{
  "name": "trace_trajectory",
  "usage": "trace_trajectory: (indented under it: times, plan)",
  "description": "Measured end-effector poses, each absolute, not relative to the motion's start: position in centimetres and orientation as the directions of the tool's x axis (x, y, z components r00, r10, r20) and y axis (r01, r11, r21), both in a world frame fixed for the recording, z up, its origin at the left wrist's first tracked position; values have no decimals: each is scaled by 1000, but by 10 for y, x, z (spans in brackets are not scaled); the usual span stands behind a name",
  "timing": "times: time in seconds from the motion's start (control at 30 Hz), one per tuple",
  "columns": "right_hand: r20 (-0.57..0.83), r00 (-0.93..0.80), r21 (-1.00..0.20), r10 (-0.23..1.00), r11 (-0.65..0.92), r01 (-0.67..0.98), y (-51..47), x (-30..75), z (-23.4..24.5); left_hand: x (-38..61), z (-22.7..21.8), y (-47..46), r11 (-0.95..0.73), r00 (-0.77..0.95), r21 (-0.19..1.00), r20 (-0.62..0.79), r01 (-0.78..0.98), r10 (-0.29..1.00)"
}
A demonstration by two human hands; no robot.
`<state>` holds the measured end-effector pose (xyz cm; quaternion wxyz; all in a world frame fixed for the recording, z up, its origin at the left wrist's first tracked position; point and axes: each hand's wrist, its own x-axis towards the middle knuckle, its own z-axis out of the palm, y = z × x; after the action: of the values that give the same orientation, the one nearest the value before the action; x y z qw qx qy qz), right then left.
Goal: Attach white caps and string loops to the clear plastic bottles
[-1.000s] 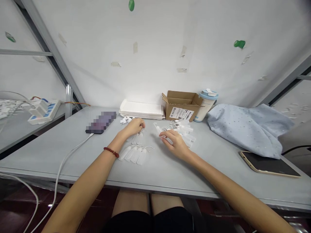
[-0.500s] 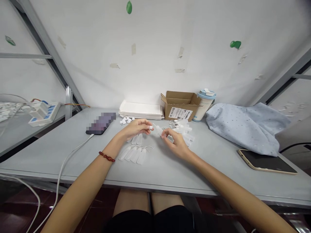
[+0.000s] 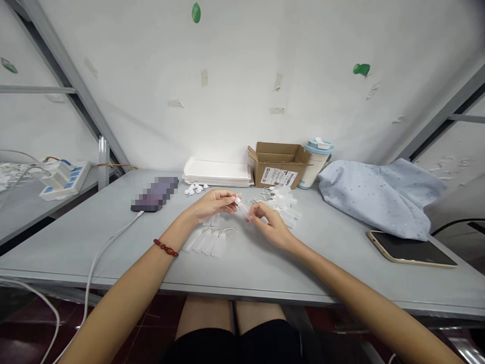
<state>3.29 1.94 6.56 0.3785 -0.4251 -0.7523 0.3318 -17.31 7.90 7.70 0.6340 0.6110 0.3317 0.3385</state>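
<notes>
left hand (image 3: 212, 205) pinches white cap (image 3: 237, 200) between fingertips | right hand (image 3: 267, 227) nearly closed on clear plastic bottle (image 3: 243, 209) | loose bottles (image 3: 284, 202) lie on worktop (image 3: 113, 242)

Grey table (image 3: 257, 273) with plastic bottles (image 3: 206, 242), cardboard box (image 3: 278, 164)
</notes>
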Motion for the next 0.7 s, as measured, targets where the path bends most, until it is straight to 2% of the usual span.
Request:
trace_trajectory:
  times: [0.37, 0.7]
  plan:
    - [279, -326, -841, 903, 394, 371, 20, 33, 65, -171, 79, 75, 30, 553, 999, -30, 9, 833]
    - [277, -309, -843, 910, 385, 375, 19, 33, 65, -170, 75, 77, -22, 530, 1000, 11, 14, 848]
